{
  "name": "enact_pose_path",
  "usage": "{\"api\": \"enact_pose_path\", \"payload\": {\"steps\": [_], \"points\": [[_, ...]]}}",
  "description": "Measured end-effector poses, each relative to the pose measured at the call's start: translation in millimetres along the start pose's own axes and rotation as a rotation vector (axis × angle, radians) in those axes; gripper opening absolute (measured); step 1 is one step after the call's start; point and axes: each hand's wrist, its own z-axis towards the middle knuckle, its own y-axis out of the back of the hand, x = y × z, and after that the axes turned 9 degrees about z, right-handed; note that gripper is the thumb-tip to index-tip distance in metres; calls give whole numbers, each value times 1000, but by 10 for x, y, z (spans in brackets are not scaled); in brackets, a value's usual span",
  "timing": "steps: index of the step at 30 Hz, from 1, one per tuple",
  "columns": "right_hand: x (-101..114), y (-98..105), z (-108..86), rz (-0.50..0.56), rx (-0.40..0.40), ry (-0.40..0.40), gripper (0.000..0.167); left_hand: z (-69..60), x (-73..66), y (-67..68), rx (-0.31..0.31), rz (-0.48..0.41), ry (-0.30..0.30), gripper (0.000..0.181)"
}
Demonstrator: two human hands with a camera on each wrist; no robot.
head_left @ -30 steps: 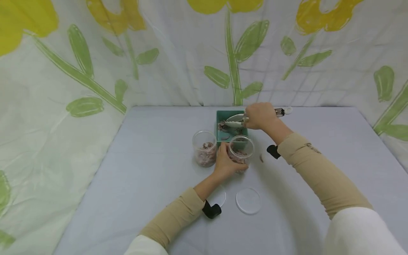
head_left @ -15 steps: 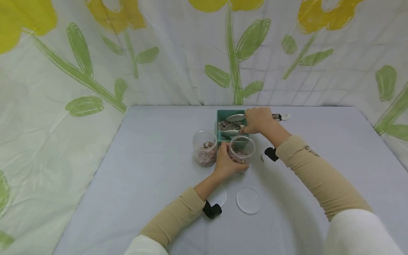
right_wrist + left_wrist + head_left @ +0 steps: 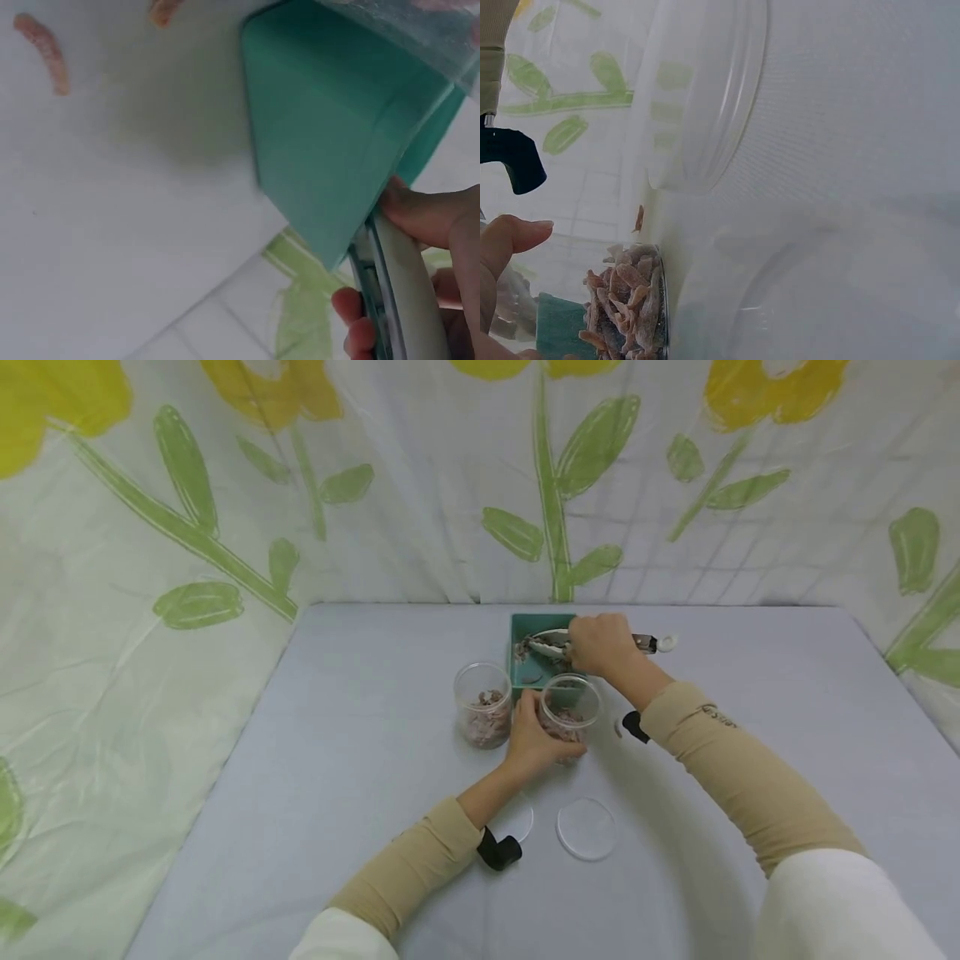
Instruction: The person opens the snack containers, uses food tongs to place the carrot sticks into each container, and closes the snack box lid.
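In the head view my left hand (image 3: 531, 742) holds a clear round jar (image 3: 572, 720) partly filled with brownish-pink dried strips, its fingers and thumb curled around the side. My right hand (image 3: 602, 645) grips a pair of tongs (image 3: 551, 649) with white tips. Those tips reach into a green box (image 3: 528, 673) behind the jars and lie by more strips at its left side. Whether they pinch any is too small to tell. From the right wrist, the tongs' pale handle (image 3: 411, 289) shows within the curled fingers, beside the box's outer wall.
A second clear jar (image 3: 484, 718) of strips stands left of the held one. Two clear lids lie in front, one lid (image 3: 587, 829) in full view, the other lid (image 3: 525, 820) partly behind the left wrist. Loose strips (image 3: 45, 56) lie on the table right of the jars.
The tongs spread wide in the box half a second ago, then drew closer together among the strips. My right hand has shifted slightly left. My left hand stays on the jar.
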Motion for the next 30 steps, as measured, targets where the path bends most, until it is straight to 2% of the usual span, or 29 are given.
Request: {"api": "enact_pose_path", "payload": {"steps": [5,10,16,21,28,30], "points": [[-113,58,-70,21,40,-22,29,6,12,-18,3,5,2,71],[-277,202,-224,119,22,-53,38,13,10,-26,2,-1,9,71],[-400,366,-543,249,-49,-48,42,7,13,-19,1,-12,-4,72],[-464,406,-824,301,-108,-19,40,14,21,-24,-11,-15,-22,72],[-505,454,-1285,365,-301,111,29,19,19,-9,-11,-31,-28,72],[-492,464,-1392,375,-323,138,26,19,15,2,-14,-44,-31,72]]}}
